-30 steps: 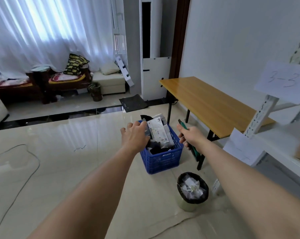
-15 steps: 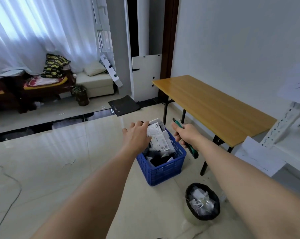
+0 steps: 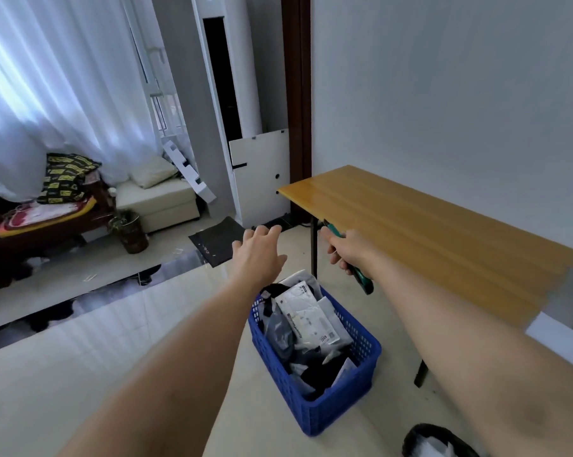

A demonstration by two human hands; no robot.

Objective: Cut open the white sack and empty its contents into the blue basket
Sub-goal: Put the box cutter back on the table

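Blue basket (image 3: pixel 314 367) on the floor beside the bench (image 3: pixel 426 232), long axis running away toward upper left, heaped with packets. Left hand (image 3: pixel 260 255) above its far end, fingers spread loose, empty. Right hand (image 3: pixel 349 250) gripping a green-handled cutter (image 3: pixel 360 278), tip half hidden. White sack nowhere discernible.

Full blue basket (image 3: pixel 341 400) beneath both arms

Open tiled floor (image 3: pixel 90 367) spreads left of the blue basket (image 3: pixel 331 407). To its right the wooden table (image 3: pixel 426 232) and its black leg (image 3: pixel 314 249) crowd in; a black bin (image 3: pixel 423 440) stands near the basket's front right corner.
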